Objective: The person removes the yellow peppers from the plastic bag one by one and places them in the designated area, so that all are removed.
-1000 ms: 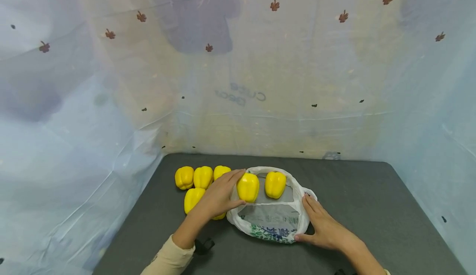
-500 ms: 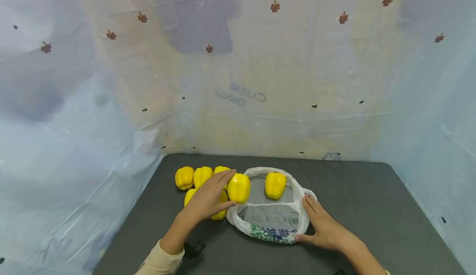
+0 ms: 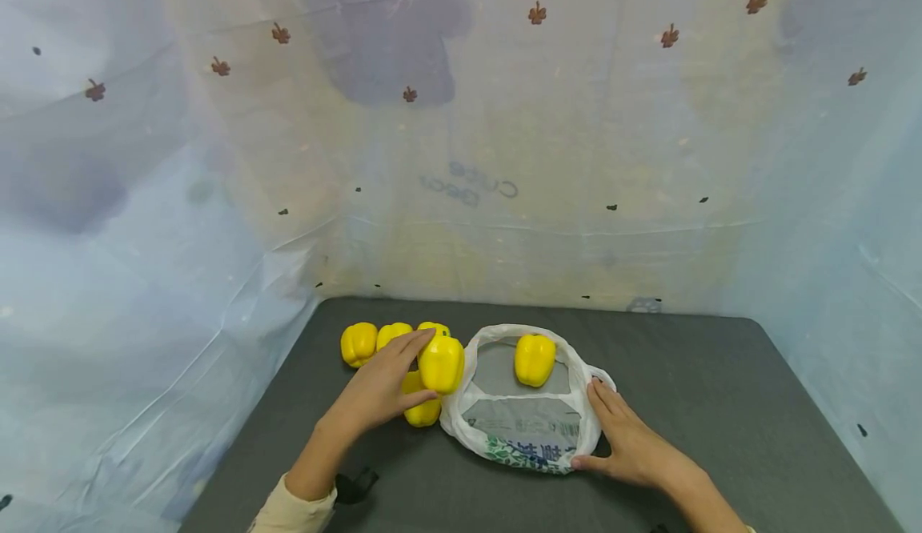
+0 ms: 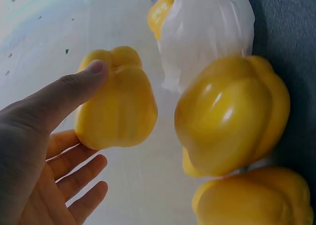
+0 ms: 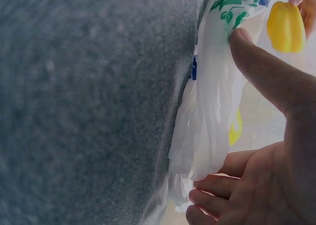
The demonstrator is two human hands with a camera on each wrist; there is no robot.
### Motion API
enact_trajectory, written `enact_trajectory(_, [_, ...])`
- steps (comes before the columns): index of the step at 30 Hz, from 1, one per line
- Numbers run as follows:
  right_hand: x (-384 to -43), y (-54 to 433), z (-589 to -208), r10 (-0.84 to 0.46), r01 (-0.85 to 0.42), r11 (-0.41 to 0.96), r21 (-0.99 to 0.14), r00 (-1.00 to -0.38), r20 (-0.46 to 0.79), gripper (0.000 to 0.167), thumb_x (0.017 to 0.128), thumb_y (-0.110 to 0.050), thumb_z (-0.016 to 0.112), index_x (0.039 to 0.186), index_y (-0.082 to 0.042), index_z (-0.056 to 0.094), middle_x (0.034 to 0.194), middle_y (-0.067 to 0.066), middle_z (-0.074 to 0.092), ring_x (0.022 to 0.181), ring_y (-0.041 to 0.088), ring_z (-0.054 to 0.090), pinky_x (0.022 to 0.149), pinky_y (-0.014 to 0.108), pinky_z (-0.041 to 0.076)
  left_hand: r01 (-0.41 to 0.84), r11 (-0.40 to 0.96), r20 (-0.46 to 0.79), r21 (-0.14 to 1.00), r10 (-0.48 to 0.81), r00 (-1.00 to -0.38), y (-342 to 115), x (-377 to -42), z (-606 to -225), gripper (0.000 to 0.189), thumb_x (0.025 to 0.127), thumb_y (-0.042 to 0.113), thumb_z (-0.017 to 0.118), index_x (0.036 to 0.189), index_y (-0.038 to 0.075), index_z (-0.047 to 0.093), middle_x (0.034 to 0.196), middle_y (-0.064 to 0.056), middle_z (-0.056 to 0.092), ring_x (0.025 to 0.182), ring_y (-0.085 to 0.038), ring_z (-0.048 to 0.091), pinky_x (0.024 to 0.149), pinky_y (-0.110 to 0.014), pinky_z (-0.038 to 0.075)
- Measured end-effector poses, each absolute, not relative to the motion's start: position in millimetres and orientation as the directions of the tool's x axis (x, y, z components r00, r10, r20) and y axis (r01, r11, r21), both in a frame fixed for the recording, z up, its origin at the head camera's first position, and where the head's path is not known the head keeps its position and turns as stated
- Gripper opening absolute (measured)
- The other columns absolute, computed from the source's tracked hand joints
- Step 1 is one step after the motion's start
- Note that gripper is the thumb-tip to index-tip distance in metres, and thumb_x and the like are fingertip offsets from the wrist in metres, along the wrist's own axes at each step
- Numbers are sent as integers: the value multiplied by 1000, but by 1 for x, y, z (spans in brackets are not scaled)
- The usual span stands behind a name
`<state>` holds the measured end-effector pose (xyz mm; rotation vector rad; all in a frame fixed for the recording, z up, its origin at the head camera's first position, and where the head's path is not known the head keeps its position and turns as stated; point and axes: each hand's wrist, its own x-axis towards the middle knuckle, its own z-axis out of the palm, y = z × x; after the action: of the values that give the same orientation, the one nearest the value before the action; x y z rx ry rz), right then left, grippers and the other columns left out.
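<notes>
My left hand (image 3: 374, 389) holds a yellow bell pepper (image 3: 442, 365) between thumb and fingers, just left of the bag. In the left wrist view, the thumb lies on this pepper's upper part and the fingertips reach behind it. A white plastic bag (image 3: 461, 429) with green and blue print lies with its mouth spread wide. Inside it, toward the back, sits another yellow bell pepper (image 3: 535, 359). My right hand (image 3: 634, 445) rests against the bag's right side, thumb and fingers spread along it; the right wrist view shows the thumb on the white plastic (image 5: 212, 96).
Several more yellow bell peppers (image 3: 358, 345) lie on the dark grey table (image 3: 691, 381) left of the bag, partly hidden by my left hand. A pale printed sheet (image 3: 504, 261) hangs behind the table and along both sides.
My left hand has moved left with its bell pepper, from over the bag's left part to beside its rim. The right hand and the bag have stayed in place.
</notes>
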<state>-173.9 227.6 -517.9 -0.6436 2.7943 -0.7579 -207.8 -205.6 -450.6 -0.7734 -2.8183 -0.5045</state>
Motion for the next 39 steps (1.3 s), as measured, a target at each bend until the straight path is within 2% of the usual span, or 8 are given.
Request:
enact_trajectory(14, [-174,228,-519,-445,-350,779,-520,-893,-67,131,83,-67,85,167,9,19,175,31,14,160,53,16,124,73,24,496,818,284,292,421,-862,-236,-203,-449,100,85,43,93,165,10,42,164,-11,48,148,-34,49,119,-56,45])
enact_trajectory(19, [-174,228,-520,-451,-357,776,-520,-890,-62,130,83,-67,85,167,10,20,174,32,15,160,53,17,123,73,25,454,830,254,325,386,-887,-247,-201,-448,100,87,40,93,166,13,40,166,-12,46,148,-36,49,118,-58,46])
enact_trajectory(26, [-175,228,-521,-459,-371,772,-515,-887,-49,130,83,-65,85,166,11,21,174,32,16,159,53,18,123,73,25,445,833,258,328,374,-891,-262,-199,-449,100,87,35,93,166,9,39,166,-15,45,148,-39,48,118,-61,44])
enact_trajectory(39, [-174,227,-518,-458,-364,772,-520,-887,-60,130,83,-65,85,166,10,20,174,32,15,159,54,17,123,74,26,395,848,237,353,327,-915,-285,-191,-446,99,88,31,93,167,10,36,166,-14,44,149,-42,46,116,-64,45])
